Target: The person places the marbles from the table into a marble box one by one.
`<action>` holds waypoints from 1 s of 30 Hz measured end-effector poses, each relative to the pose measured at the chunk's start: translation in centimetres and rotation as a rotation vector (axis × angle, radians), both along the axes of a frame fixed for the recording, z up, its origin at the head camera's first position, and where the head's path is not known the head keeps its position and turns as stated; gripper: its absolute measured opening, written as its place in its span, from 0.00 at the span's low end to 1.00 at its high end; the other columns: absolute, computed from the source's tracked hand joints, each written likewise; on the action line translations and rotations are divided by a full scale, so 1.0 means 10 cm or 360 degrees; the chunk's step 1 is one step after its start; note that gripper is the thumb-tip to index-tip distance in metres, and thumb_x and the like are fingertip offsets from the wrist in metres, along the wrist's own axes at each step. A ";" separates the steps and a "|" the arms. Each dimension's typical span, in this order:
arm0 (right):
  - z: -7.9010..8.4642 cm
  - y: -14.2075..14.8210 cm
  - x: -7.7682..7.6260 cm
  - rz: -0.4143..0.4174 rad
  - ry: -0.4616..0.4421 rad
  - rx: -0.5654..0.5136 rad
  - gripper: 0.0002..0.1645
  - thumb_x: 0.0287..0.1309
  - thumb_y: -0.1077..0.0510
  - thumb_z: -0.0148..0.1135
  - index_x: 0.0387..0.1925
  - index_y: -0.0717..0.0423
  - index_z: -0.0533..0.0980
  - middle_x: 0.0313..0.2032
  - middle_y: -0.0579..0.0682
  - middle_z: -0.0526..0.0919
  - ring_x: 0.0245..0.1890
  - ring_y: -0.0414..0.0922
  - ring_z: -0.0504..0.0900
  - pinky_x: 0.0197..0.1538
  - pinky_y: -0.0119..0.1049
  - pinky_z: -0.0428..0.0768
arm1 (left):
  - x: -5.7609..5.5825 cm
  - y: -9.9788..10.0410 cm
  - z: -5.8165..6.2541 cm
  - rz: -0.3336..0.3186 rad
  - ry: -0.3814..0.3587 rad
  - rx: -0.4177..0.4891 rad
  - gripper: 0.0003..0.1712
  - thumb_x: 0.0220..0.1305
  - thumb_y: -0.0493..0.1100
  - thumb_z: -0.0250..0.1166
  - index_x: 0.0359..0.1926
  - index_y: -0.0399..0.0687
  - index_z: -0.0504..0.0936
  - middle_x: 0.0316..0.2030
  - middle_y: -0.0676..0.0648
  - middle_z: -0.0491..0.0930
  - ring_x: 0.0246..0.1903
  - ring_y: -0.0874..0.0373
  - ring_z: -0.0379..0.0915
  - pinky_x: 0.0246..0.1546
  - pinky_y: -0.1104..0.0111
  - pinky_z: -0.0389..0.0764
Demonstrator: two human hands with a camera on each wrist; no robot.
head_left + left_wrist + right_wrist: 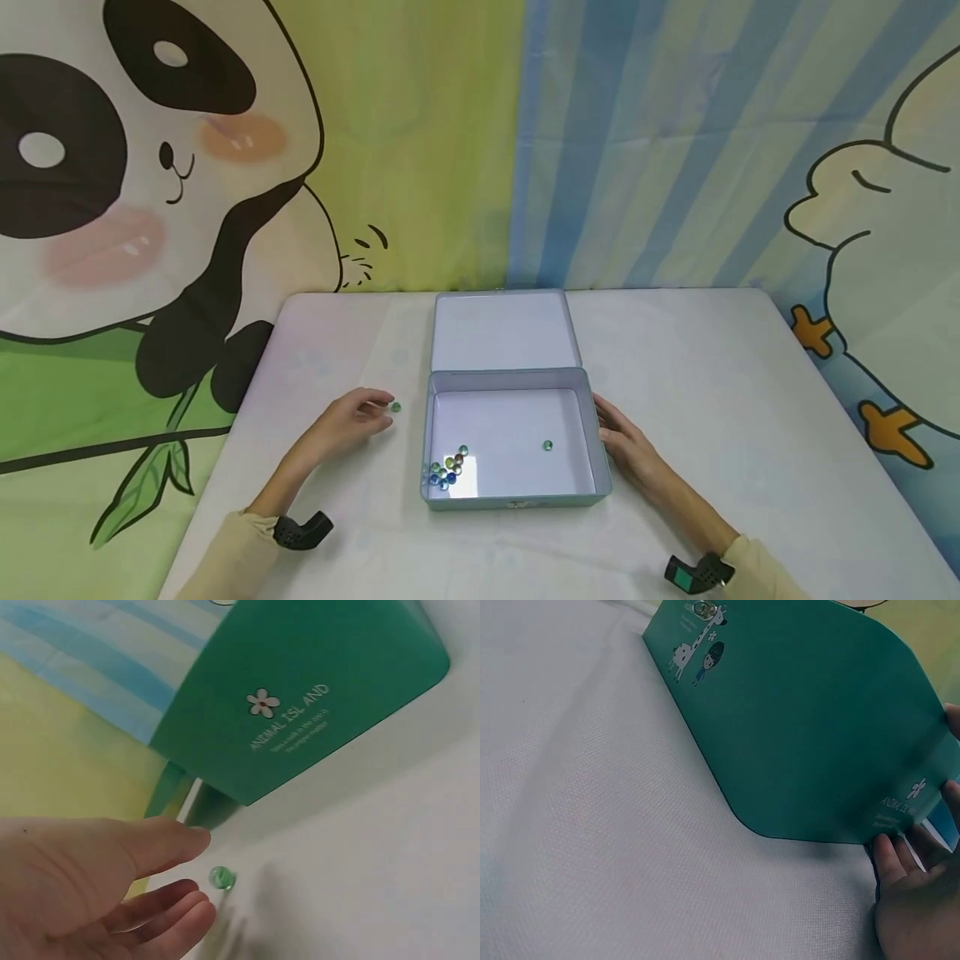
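A green glass marble (396, 407) lies on the table just left of the tin box (517, 502). Close to it is my left hand (358, 417), its fingers loosely bent. In the left wrist view the marble (222, 877) sits just beyond the fingertips, apart from them, with nothing held. My right hand (630, 446) touches the tin's right wall; in the right wrist view its fingers (889, 859) rest against the green side near the bottom edge. Inside the tin, several marbles (450, 462) cluster at the front left corner, and one more marble (547, 446) lies right of centre.
The tin's hinged lid (506, 332) is folded back toward the table's far edge. A white cloth covers the table (697, 375). Behind it hangs a curtain (420, 150) printed with cartoon animals. Black devices (302, 531) are worn at both wrists.
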State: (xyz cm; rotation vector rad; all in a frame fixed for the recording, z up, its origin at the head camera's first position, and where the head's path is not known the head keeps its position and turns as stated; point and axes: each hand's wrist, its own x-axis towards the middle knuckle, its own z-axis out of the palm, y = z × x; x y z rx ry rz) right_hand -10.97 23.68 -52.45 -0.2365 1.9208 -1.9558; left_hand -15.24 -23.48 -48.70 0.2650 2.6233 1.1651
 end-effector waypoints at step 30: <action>-0.02 0.01 0.00 -0.0010 -0.0008 0.0024 0.41 0.69 0.55 0.45 0.76 0.58 0.41 0.75 0.68 0.39 0.75 0.68 0.38 0.58 0.12 0.62 | -0.11 0.15 -0.15 -0.0142 0.0483 -0.0094 0.11 0.57 0.32 0.69 0.41 0.46 0.86 0.37 0.51 0.82 0.36 0.61 0.77 0.39 0.71 0.81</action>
